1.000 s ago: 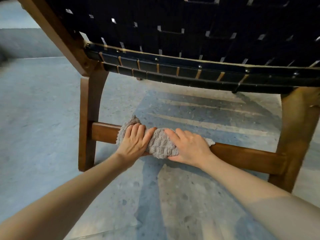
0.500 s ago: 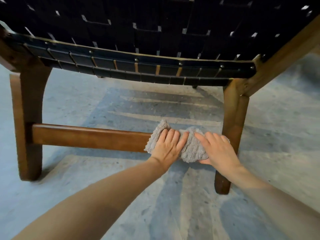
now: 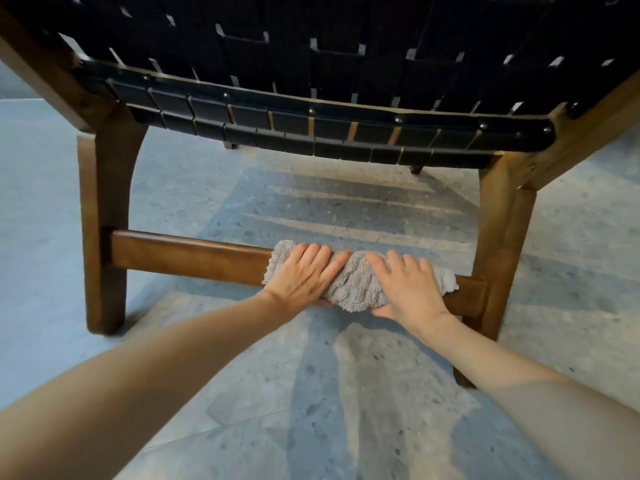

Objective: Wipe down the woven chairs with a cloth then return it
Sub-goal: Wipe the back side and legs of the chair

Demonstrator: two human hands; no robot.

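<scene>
Grey plush cloth lies draped over the low wooden crossbar of the woven chair, toward its right end. The left hand and right hand both clasp it round the bar. It looks soft, light and apt to bunch, so it is best held wrapped.

The left hand gripped the 9 o'clock end of a grey cloth and the right hand its 3 o'clock end. The cloth was wrapped over the woven chair's wooden crossbar, near the 3 o'clock leg. Black webbing spanned 12 o'clock above the speckled floor.
</scene>
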